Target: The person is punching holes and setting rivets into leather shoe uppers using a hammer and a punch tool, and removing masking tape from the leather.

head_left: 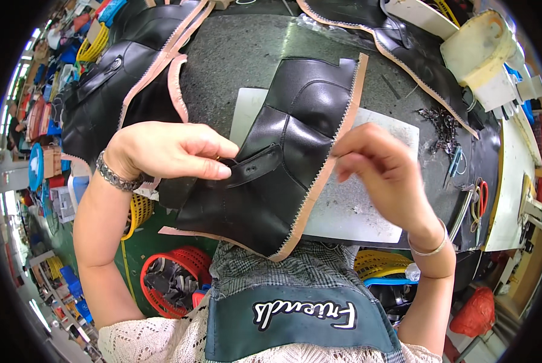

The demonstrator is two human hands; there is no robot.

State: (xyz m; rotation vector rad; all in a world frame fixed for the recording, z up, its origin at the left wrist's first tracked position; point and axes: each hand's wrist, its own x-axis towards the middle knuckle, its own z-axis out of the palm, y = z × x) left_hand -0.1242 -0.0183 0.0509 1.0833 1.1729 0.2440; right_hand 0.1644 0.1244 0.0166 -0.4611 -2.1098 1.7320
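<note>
A black leather boot upper (246, 209) with a zigzag-cut tan lining edge (310, 202) lies slanted before me, partly over a pale cutting board (367, 212). Across its middle runs a narrow black strap (253, 171) with small holes. My left hand (171, 151) pinches the strap's left end between thumb and forefinger. At the right edge of the upper, my right hand (382, 169) is closed, its fingers curled and slightly blurred. Whatever those fingers may hold is too small or hidden to name.
More black boot uppers (101, 103) are piled at the left, and others (410, 66) lie far right. Scissors (481, 196), blue-handled snips (455, 163) and black scraps (441, 127) sit right of the board. A red basket (156, 284) of scraps stands below the table's left.
</note>
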